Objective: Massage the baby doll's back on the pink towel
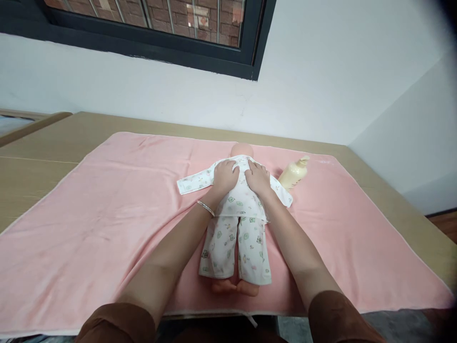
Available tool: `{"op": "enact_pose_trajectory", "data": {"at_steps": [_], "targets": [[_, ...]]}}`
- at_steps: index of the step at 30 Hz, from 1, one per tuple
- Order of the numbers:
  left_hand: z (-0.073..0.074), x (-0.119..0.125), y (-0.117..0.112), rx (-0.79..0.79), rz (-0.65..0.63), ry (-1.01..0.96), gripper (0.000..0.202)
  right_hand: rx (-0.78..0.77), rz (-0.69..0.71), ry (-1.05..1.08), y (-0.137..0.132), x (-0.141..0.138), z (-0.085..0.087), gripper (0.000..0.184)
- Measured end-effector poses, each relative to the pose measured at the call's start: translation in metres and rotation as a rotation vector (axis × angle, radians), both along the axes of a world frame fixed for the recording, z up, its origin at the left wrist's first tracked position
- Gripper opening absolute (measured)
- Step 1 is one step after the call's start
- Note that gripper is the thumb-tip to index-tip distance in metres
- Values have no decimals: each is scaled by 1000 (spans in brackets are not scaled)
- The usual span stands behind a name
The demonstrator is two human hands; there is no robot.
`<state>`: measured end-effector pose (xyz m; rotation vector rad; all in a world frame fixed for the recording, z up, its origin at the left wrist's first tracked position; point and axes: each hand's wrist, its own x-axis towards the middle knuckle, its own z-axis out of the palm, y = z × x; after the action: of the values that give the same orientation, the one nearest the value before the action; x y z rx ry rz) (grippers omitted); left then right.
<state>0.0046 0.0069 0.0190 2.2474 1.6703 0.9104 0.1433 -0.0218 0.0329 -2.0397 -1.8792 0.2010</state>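
Note:
A baby doll [243,150] in a white patterned top [237,202] and matching trousers [252,245] lies lengthwise before me, its bare head at the far end and its feet [235,287] towards me. No face shows on the head. My left hand [225,176] rests on the left side of the upper body, fingers laid over the cloth. On the right side, my right hand [257,177] lies the same way. Both thumbs point towards the middle. The doll's sleeves stretch out to either side. To the right of the doll lies a baby bottle [294,172] with a cream-coloured filling.
A pink blanket [117,205] with a few folds covers much of the wooden table [46,176]. Behind it stands a white wall [303,90] with a dark-framed window [200,59]. The table's near edge is close to my body.

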Motion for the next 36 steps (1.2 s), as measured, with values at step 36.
{"op": "enact_pose_trajectory", "data": {"at_steps": [36], "targets": [[-9, -4, 6, -35, 40, -78, 42, 275, 180, 54, -14, -14, 0, 56]]}}
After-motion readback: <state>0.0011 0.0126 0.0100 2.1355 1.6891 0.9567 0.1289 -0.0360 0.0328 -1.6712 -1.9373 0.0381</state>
